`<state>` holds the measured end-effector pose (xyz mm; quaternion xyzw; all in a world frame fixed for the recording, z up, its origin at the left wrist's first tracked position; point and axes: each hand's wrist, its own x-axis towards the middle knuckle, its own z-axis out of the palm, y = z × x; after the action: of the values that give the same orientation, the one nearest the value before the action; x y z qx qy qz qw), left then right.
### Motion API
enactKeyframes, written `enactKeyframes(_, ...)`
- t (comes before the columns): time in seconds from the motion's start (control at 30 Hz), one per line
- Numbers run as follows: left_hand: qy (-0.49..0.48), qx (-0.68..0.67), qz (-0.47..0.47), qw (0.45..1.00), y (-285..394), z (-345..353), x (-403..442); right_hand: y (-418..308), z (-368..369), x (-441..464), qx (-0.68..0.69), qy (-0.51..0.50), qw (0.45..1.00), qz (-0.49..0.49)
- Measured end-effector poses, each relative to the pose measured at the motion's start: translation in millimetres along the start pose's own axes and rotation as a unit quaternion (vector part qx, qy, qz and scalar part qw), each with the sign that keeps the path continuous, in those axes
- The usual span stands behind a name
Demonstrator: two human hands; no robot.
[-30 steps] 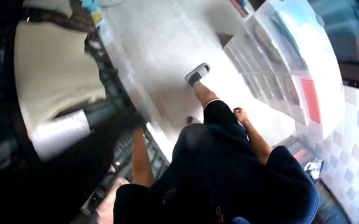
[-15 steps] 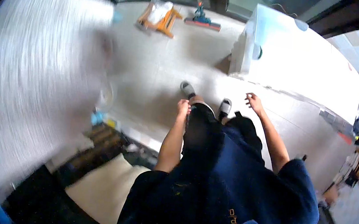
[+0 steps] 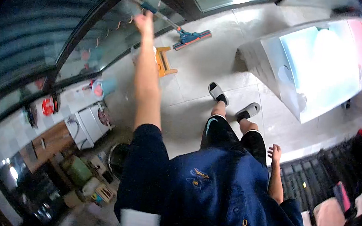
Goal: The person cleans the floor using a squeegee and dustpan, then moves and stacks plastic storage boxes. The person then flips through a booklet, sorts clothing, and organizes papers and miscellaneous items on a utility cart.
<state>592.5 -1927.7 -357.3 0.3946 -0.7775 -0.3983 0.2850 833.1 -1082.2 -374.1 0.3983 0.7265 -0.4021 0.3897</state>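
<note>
A mop with a grey pole and a wide blue and orange head leans by the glass doors, its head on the floor. My left arm is stretched far forward, and my left hand is closed around the pole, above the head. The upper end of the pole, with blue and orange sections, reaches to the top left. Low beside my right thigh hangs my right hand, fingers apart and holding nothing.
A small wooden stool stands near the mop head, partly behind my left forearm. At the right is a large white box-like table. A counter with kitchen items runs along the left. Behind my right side is a dark slatted bench.
My left hand has gone from beside my thigh to the mop pole and taken hold of it. The view has turned, and my right hand has come closer to my leg.
</note>
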Motion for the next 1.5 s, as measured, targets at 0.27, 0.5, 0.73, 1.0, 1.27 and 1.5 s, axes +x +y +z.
enactKeyframes(0.27,0.037,-0.092,-0.007,0.995,47.3,28.7,111.0,146.0,12.0,-4.4,0.093,-0.026,0.994,-0.045)
enactKeyframes(0.5,0.067,-0.196,-0.089,0.974,39.1,14.4,-48.0,-1.7,52.1,-28.6,0.044,-0.064,0.996,-0.036)
enactKeyframes(0.73,-0.003,-0.141,0.012,0.990,39.3,-20.7,-247.4,-188.4,98.4,-80.1,-0.094,-0.232,0.927,-0.278)
enactKeyframes(1.0,-0.129,-0.107,0.088,0.982,104.4,6.2,-385.6,-329.9,69.9,-249.1,-0.183,-0.278,0.625,-0.706)
enactKeyframes(1.27,-0.053,-0.131,-0.011,0.990,169.7,76.7,-524.8,-293.3,-9.8,-232.0,-0.120,-0.414,0.471,-0.770)
enactKeyframes(1.5,-0.032,-0.102,0.001,0.994,207.6,106.5,-624.3,-271.8,-73.5,-213.4,-0.079,-0.549,0.497,-0.667)
